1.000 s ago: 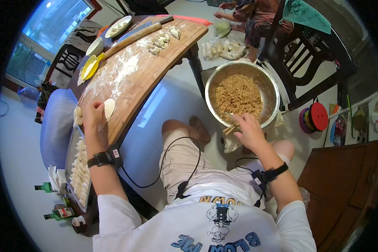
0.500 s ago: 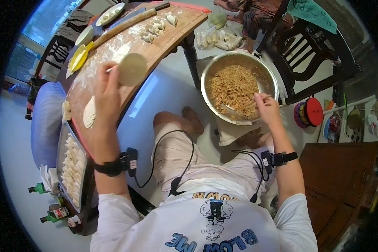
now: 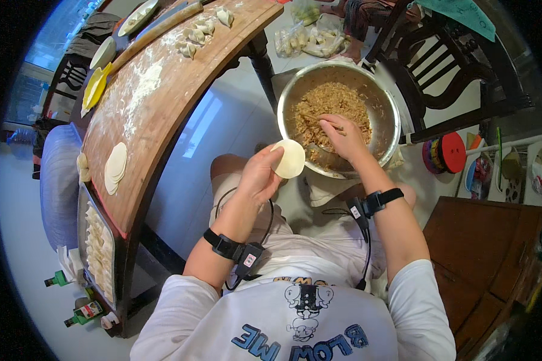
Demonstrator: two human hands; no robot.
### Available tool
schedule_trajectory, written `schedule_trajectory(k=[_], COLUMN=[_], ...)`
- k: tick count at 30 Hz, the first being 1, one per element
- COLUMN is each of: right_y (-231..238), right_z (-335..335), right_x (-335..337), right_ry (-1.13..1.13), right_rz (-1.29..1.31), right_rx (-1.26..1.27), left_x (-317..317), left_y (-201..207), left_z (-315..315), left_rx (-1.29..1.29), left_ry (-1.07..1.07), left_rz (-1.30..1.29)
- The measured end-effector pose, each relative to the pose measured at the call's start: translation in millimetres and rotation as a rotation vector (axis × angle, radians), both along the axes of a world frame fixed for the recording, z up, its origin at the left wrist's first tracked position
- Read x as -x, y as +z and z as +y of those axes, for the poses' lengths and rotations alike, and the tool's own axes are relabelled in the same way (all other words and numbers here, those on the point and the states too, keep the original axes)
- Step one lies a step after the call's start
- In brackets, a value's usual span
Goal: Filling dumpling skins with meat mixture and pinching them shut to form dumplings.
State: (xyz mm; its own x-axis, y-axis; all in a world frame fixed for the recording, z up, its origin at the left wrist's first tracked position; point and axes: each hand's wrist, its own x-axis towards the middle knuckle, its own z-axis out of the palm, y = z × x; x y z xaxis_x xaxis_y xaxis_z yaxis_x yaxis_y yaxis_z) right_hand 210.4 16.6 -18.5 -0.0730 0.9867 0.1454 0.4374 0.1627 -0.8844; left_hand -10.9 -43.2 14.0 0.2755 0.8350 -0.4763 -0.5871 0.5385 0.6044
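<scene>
From far away I am working with two hands, and I am guessing that the step in hand is picking up some filling for one dough circle. My left hand [image 3: 261, 174] is holding the dough circle [image 3: 291, 159] by its edge, and that grip is closing in a small pinch, so most of the circle is sticking out bare. The circle is showing just beside the left rim of the metal bowl [image 3: 384, 114], but I am not able to tell if they are touching. My right hand [image 3: 343, 141] is reaching over the bowl, and its grip is closing around some thin wooden sticks [image 3: 310, 116]. I cannot tell how many there are, or if their tips are holding any of the brown filling [image 3: 337, 96]. I am thinking the next move is calling for a little lump on the sticks, with the circle lying flat and close by, so the lump is landing in the middle and not on the edge. Over on the table [image 3: 156, 138], more dough circles [image 3: 115, 168] are lying in an overlapping pile, and some folded dumplings [image 3: 194, 36] are sitting farther away
</scene>
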Motion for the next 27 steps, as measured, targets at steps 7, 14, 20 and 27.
schedule_trajectory(k=[7,14,20,27], right_y=[-17.5,-24.2,-45.7,-29.0], right_z=[11.1,-4.6,-10.7,-36.3], right_x=[-2.0,-0.4,-9.1,-23.0], right_ry=[-0.037,-0.111,-0.18,-0.332], right_rz=[0.017,0.124,0.391,0.856], right_rx=[0.085,0.061,0.31,0.457], left_x=[-5.9,-1.6,-2.9,0.7], left_y=[-20.3,-21.5,-25.8,-26.3], left_z=[-10.0,-11.9,-12.9,5.7], left_rx=[0.159,0.179,0.187,0.162], left_ry=[0.104,0.117,0.196,0.386], left_rz=[-0.021,-0.018,0.011,0.002])
